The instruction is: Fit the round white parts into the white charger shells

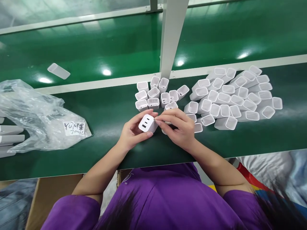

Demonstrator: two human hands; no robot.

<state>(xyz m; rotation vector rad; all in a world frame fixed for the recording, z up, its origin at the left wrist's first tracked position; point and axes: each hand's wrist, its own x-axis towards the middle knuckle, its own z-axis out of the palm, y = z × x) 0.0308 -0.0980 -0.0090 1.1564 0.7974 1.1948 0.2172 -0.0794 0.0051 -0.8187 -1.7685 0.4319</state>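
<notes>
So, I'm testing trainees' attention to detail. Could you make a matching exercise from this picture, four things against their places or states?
1. Slotted casing
2. Plastic bag
3. Lone casing
4. Larger casing group

A. wholly beyond the pale rail
B. gathered toward the picture's right
C. held in the left hand
D. bearing a handwritten label

Pairs: 1-C; 2-D; 3-A; 4-B
</notes>
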